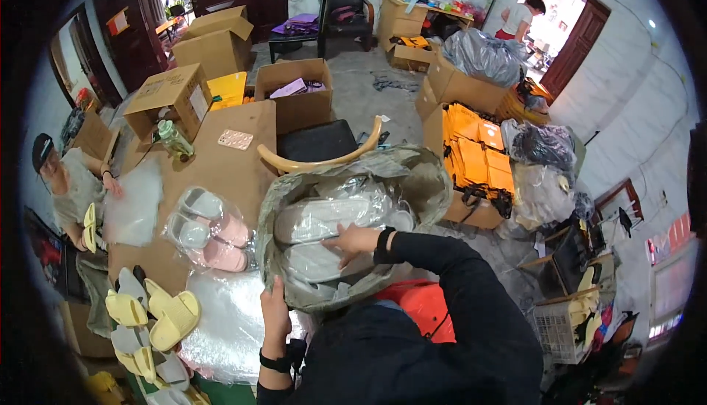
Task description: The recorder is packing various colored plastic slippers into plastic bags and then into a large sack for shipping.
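We see our left hand (275,311) gripping the near rim of a big grey sack (420,177), its fingers closed on the edge of the material. Our right hand (353,241) reaches down into the sack's open mouth, fingers spread open and lying flat on the clear-wrapped white slippers (324,217) packed inside; the fingertips touch the wrapping and are not curled round anything. More wrapped pairs lie just beyond and beside those fingers, filling the sack.

Just left of our left fingers, a sheet of clear plastic film (221,324) lies spread on the brown desk (228,166). Beyond that, further left of the sack, sits a clear bag of pink and white slippers (210,232), touching the sack's side or nearly so. Loose yellow slippers (173,315) lie at the desk's near left corner, well left of our left fingers. A green-capped bottle (175,140) and a patterned phone (236,139) rest at the far end of the desk, well beyond both hands.

Another person (70,184) sits at the desk's left side holding a yellow slipper. A wooden chair (324,156) stands just beyond the sack.
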`<action>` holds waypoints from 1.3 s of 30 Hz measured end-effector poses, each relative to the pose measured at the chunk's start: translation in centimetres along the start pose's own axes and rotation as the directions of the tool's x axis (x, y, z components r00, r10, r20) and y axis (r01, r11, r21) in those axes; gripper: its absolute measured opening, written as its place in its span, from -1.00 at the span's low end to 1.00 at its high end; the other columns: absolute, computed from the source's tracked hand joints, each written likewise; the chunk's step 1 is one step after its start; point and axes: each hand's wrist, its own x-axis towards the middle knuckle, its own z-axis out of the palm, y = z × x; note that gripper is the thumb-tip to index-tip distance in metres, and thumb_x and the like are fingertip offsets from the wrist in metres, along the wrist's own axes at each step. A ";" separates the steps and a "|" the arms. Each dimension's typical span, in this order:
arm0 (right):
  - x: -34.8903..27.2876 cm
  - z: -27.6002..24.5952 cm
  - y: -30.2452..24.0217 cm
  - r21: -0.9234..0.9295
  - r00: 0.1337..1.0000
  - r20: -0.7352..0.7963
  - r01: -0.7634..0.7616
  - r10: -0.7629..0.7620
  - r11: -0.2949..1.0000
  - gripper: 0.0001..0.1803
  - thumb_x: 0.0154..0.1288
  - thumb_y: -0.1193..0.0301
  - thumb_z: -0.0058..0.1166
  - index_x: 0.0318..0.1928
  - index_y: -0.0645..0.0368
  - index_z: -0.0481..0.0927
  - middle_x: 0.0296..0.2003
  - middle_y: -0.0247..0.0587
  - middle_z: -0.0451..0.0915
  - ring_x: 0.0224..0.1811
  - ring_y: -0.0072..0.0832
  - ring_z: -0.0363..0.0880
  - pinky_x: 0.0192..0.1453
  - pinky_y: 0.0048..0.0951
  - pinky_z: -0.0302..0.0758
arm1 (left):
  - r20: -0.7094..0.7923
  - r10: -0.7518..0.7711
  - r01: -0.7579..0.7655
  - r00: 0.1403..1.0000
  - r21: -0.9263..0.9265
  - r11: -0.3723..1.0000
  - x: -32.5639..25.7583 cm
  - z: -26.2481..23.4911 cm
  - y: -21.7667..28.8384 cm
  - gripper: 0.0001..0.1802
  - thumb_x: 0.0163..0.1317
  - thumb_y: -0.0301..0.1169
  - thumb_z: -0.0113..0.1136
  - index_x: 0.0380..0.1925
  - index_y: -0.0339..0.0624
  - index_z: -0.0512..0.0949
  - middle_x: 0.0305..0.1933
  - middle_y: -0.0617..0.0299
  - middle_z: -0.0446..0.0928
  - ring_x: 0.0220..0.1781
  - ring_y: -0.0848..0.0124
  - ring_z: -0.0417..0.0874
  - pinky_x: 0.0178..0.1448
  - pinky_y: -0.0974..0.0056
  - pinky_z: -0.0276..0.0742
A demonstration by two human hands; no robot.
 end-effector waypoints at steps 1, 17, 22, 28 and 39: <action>0.8 0.1 -0.2 0.001 1.000 -0.004 -0.006 0.006 1.000 0.09 -0.18 -0.23 0.17 0.35 -0.34 -0.10 0.21 0.53 -0.07 0.25 0.26 0.08 0.23 0.11 0.12 | -0.006 -0.006 0.005 1.000 -0.028 1.000 -0.3 0.4 0.2 -0.64 0.31 -0.22 -0.06 -0.24 -0.37 0.48 -0.35 0.26 0.48 -0.35 0.51 0.41 -0.24 0.36 0.36; 2.3 -5.0 -1.7 -0.035 0.965 0.081 0.252 -0.249 0.967 -0.54 0.15 0.07 -0.03 -0.08 0.13 0.55 -0.31 -0.01 0.60 -0.24 -0.16 0.55 -0.10 -0.25 0.43 | 0.140 -0.150 0.130 0.979 0.145 0.981 -1.5 -1.6 -0.6 -0.57 0.29 -0.20 -0.03 -0.15 -0.43 0.47 -0.26 0.19 0.56 -0.24 0.49 0.50 -0.12 0.36 0.42; 2.3 -18.1 -9.2 0.598 0.874 -0.021 0.400 -0.486 0.695 -0.71 0.32 0.25 -0.12 -0.40 0.18 0.55 -0.50 -0.43 0.54 -0.43 -0.67 0.47 -0.31 -0.59 0.42 | 0.098 -0.099 0.071 0.990 0.255 0.964 -2.6 -2.3 -0.6 -0.57 0.29 -0.16 -0.05 -0.15 -0.38 0.48 -0.35 0.22 0.54 -0.32 0.49 0.48 -0.20 0.37 0.43; 16.2 -23.7 -13.1 0.747 0.948 -0.289 0.311 -0.134 0.588 -0.69 0.26 0.14 0.00 -0.36 0.14 0.47 -0.54 -0.46 0.49 -0.56 -0.73 0.31 -0.50 -0.65 0.26 | 0.120 -0.030 -0.049 0.992 0.604 0.795 -3.1 -2.6 -3.7 -0.44 0.26 0.00 -0.15 -0.32 -0.38 0.48 -0.35 -0.25 0.49 -0.23 -0.12 0.51 -0.16 0.04 0.40; 39.5 -7.3 -5.3 0.656 0.786 -0.445 -0.040 0.429 0.754 -0.37 0.14 -0.06 -0.07 -0.10 0.31 0.51 -0.05 0.17 0.46 0.05 0.00 0.40 0.12 -0.19 0.30 | -0.087 -0.145 0.168 0.986 0.579 0.798 -3.5 -3.3 -5.1 -0.42 0.24 0.04 -0.12 -0.48 -0.37 0.43 -0.49 -0.21 0.43 -0.35 -0.08 0.46 -0.26 0.05 0.35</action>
